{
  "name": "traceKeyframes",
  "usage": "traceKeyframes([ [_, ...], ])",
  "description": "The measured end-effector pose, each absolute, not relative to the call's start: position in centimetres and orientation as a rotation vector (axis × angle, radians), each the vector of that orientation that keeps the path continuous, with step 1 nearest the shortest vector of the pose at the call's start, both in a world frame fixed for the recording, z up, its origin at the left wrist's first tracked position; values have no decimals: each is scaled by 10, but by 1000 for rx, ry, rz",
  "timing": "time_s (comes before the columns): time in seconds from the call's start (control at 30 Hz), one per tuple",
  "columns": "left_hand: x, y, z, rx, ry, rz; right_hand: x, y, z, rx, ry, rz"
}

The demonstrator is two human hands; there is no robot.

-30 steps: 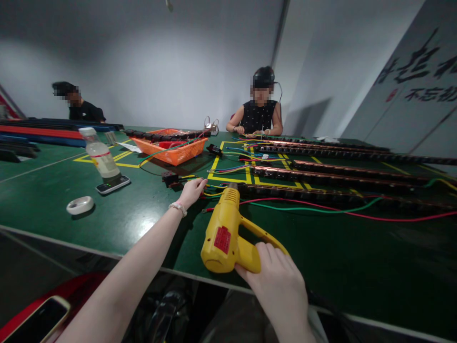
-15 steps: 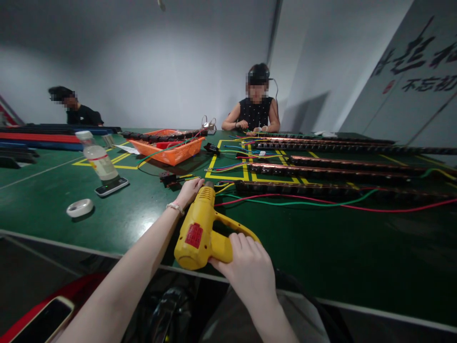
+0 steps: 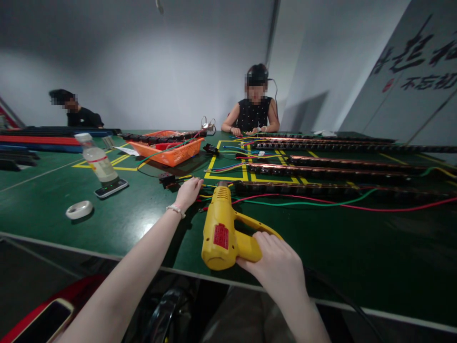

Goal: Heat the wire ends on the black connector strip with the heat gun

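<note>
My right hand [image 3: 276,267] is wrapped round the handle of a yellow heat gun [image 3: 221,228], whose nozzle points away from me at a bundle of coloured wires [image 3: 209,193] on the green table [image 3: 339,247]. My left hand [image 3: 187,190] reaches forward with its fingers closed on those wires, just left of the nozzle. A beaded bracelet sits on my left wrist. Red and green wires [image 3: 321,204] trail off to the right. A small black connector [image 3: 167,178] lies just beyond my left hand.
Long dark copper-lined rails [image 3: 339,171] lie across the right half. An orange basket [image 3: 171,147], a bottle standing on a phone [image 3: 102,166] and a tape roll [image 3: 79,208] sit at left. Two people sit at the far side. Another phone [image 3: 43,321] lies below the table edge.
The heat gun swung left toward my left hand half a second ago, then came back right. My left hand stayed on the wires.
</note>
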State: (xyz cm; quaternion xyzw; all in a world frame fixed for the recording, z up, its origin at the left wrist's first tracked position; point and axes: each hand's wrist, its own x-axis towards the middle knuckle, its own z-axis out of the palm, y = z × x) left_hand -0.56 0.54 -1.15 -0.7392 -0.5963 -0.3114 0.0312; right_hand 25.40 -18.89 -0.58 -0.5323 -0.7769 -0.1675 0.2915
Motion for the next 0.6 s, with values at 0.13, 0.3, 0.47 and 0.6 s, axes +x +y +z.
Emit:
traceKeyframes([
  [0.13, -4, 4, -11, -2242, -1888, -854, 258, -189, -9, -1394, -2044, -491],
  [0.3, -3, 2, -10, -2247, -1856, -897, 257, -189, -12, -1424, -2060, -518],
  [0.47, -2, -1, -6, -2207, -1844, -939, 248, -194, -11, -1464, -2114, -510],
  [0.6, -2, 1, -6, -2181, -1802, -929, 230, -196, -11, -1520, -2097, -447],
])
